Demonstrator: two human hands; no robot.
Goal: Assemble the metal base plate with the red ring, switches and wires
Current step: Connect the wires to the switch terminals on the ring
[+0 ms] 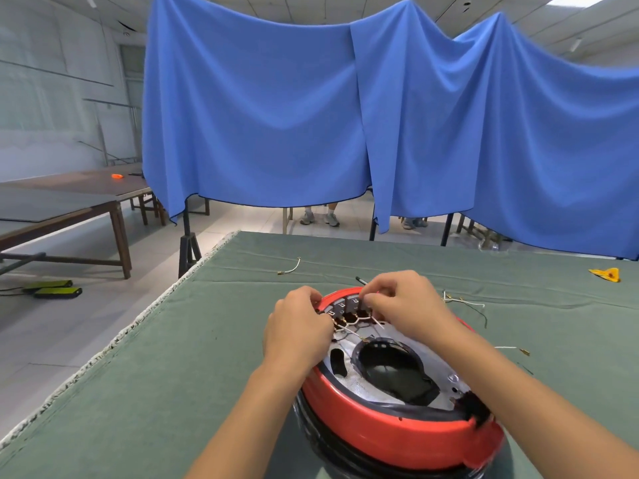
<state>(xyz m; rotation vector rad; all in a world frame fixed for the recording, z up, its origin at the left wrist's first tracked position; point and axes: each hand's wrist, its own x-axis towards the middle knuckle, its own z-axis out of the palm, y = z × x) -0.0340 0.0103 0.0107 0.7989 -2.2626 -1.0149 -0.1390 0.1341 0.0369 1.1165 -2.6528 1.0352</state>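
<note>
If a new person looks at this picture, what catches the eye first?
Probably the big blue cloth hanging across the background. Next, the red ring around the metal base plate on the green table, where both hands work on thin wires at its far edge.

Loose wires (465, 302) right of red ring (390, 430)
</note>
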